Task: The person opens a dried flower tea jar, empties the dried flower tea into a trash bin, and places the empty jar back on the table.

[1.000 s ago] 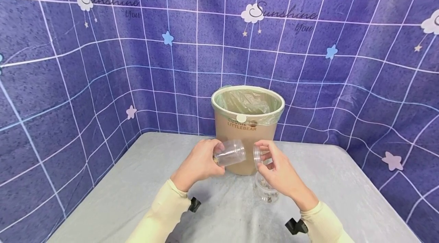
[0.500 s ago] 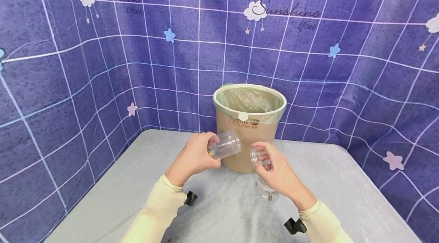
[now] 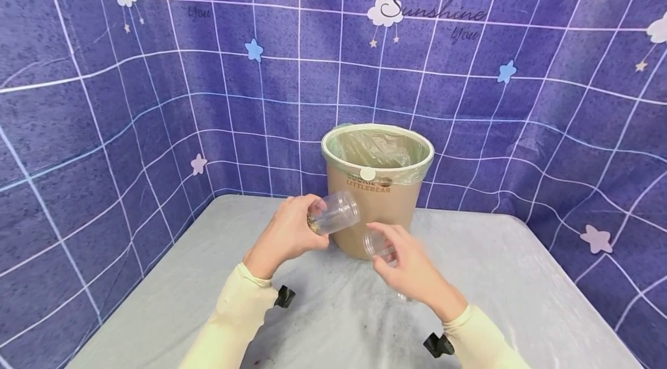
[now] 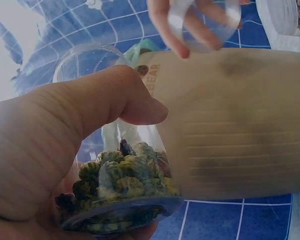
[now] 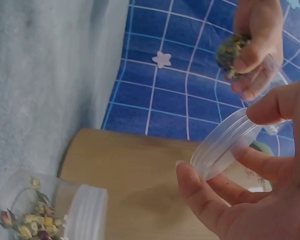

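My left hand grips a clear plastic jar, tilted with its uncovered mouth toward the right. Dried flower buds, yellowish green with a few dark ones, lie at its bottom in the left wrist view. To the right and slightly lower, my right hand pinches a clear round lid by its rim between thumb and fingers. Lid and jar are apart. A second clear jar, with a lid on it, holds dried flowers and rosebuds; in the head view my right hand hides most of it.
Just behind the hands stands a beige waste bin with a pale rim and a thin green liner. It is on a grey cloth-covered table. A blue gridded curtain encloses the back and sides.
My left hand has shifted left and a little up with the jar. My right hand has come left with the lid, which has turned, and it now covers more of the second jar.
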Demonstrator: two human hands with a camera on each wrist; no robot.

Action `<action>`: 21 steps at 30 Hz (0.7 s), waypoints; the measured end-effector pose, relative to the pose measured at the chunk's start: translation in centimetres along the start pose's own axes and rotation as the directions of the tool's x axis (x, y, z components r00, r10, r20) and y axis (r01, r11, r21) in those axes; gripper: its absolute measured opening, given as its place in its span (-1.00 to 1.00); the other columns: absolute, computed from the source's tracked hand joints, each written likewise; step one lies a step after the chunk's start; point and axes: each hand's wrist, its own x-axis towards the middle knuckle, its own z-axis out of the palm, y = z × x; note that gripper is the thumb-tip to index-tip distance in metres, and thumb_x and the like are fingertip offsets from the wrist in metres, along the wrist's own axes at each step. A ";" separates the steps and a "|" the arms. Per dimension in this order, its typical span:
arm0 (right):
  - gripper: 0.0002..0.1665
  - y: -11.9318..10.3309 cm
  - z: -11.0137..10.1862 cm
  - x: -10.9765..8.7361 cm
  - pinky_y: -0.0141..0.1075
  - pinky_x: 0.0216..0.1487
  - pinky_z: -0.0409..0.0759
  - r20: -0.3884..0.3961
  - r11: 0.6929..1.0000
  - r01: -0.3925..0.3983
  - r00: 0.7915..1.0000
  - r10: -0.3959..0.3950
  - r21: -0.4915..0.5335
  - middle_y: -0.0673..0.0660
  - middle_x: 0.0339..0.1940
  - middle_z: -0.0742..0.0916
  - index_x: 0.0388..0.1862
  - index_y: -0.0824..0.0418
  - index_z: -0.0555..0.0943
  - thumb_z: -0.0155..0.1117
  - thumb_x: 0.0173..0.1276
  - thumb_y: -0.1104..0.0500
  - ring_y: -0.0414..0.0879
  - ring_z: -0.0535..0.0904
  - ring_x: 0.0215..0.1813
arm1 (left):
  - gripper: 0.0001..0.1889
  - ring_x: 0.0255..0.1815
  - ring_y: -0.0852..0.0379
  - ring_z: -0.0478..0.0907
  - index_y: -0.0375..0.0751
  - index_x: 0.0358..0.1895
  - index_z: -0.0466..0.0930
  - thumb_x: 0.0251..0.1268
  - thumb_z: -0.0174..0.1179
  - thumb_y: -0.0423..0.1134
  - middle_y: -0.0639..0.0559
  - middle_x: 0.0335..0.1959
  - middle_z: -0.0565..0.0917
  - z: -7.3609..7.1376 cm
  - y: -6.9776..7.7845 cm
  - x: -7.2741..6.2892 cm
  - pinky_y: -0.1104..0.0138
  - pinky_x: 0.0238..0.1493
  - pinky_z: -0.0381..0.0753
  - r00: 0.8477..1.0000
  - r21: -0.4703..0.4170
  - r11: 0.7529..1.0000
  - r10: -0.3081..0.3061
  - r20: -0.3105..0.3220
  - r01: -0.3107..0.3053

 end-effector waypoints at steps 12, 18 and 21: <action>-0.18 0.3 2.4 -0.7 -0.25 -0.11 0.66 0.066 0.982 0.074 0.996 -0.063 -0.171 0.04 0.18 0.65 0.44 0.03 0.53 0.46 0.12 0.18 -0.20 0.64 -0.13 | -0.47 -0.13 0.00 0.55 -0.13 -0.05 0.68 -0.27 0.53 -0.16 0.09 -0.23 0.71 -0.5 -0.2 0.0 0.11 -0.02 0.56 1.000 0.023 1.000 -0.014 -0.003 0.014; -0.19 0.6 3.7 -1.2 -0.02 0.24 0.59 0.129 0.973 0.088 0.990 -0.061 -0.213 0.11 0.25 0.64 0.45 0.11 0.49 0.45 0.17 0.16 -0.01 0.58 0.25 | -0.47 -0.10 -0.02 0.57 -0.13 -0.05 0.69 -0.27 0.52 -0.16 0.09 -0.21 0.72 -0.5 -0.4 -0.1 0.09 0.02 0.56 1.000 0.021 1.000 -0.015 -0.008 0.016; -0.23 0.9 4.3 -1.4 0.03 0.29 0.55 0.165 0.970 0.091 0.985 -0.054 -0.225 0.13 0.26 0.64 0.43 0.16 0.49 0.45 0.20 0.17 0.07 0.57 0.27 | -0.46 -0.10 -0.02 0.57 -0.15 -0.04 0.69 -0.27 0.52 -0.16 0.08 -0.21 0.72 -0.6 -0.4 0.0 0.09 0.02 0.57 1.000 0.021 1.000 -0.009 -0.009 0.009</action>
